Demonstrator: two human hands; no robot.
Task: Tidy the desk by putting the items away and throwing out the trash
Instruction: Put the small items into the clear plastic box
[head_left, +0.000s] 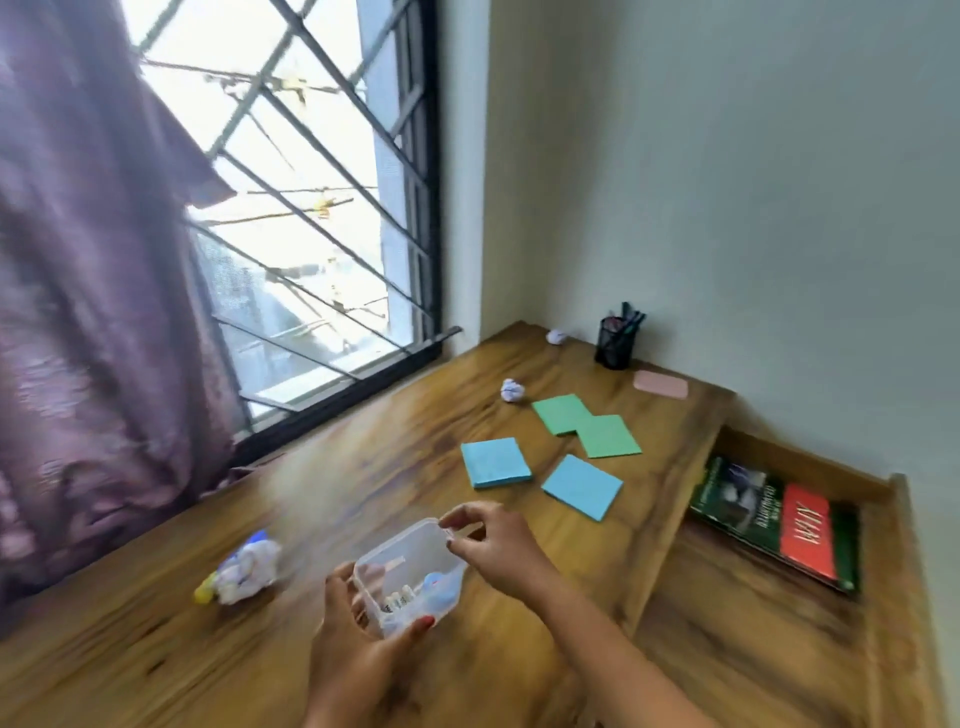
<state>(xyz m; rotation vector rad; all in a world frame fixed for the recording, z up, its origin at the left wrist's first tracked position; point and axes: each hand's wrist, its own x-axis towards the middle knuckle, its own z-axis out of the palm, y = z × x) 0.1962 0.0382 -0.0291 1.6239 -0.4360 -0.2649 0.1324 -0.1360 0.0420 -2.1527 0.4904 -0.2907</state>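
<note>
My left hand (358, 644) grips a small clear plastic box (410, 574) from below, just above the wooden desk (156, 665); small items lie inside it. My right hand (493, 545) pinches the box's far rim. A large crumpled paper wad (244, 569) with a yellow bit lies to the left. Two smaller paper balls (511, 389) (556, 336) sit farther back. Two blue sticky-note pads (496, 461) (582, 486) and two green ones (563, 413) (608, 436) lie in the middle. A pink pad (661, 384) lies near the wall.
A black mesh pen holder (615, 343) with pens stands at the back by the wall. A green and red book (779, 522) lies on a lower shelf at right. A barred window (291, 208) and a purple curtain (78, 312) are on the left.
</note>
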